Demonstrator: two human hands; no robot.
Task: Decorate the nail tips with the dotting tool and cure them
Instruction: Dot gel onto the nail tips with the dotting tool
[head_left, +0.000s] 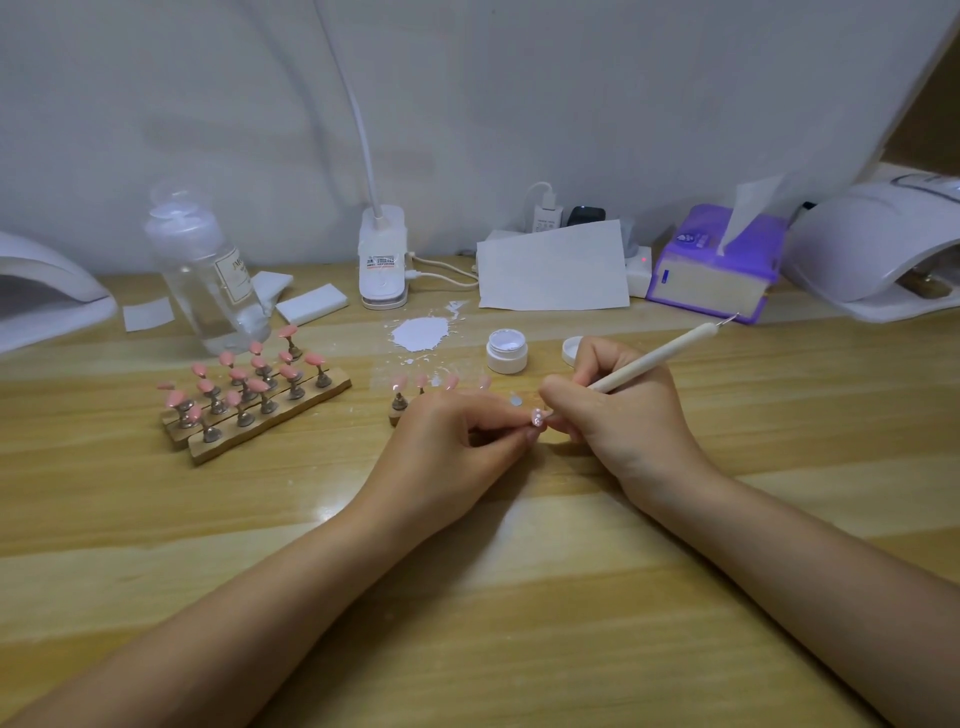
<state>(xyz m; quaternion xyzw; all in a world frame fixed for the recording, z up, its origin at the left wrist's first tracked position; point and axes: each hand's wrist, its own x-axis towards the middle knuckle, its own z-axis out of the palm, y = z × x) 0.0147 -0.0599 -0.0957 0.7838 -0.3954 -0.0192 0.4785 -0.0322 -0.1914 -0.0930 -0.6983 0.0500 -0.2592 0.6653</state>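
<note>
My left hand (457, 441) pinches a small pink nail tip (537, 417) with pale dots, held just above the wooden table (467, 597). My right hand (618, 410) grips a white dotting tool (660, 357) like a pen; its lower end meets the nail tip and its metal point sticks up to the right. Behind my left hand, a wooden strip (397, 413) holds a few more pink tips. Several pink nail tips stand on wooden holder strips (249, 395) at the left. An open white gel jar (507, 352) sits beyond my hands, its lid (571, 351) beside it.
Curing lamps stand at the far left (47, 296) and far right (872, 249). A clear pump bottle (208, 270), a clip lamp base (383, 260), white paper (553, 267), a purple tissue pack (717, 265) and a white spill (421, 332) line the back.
</note>
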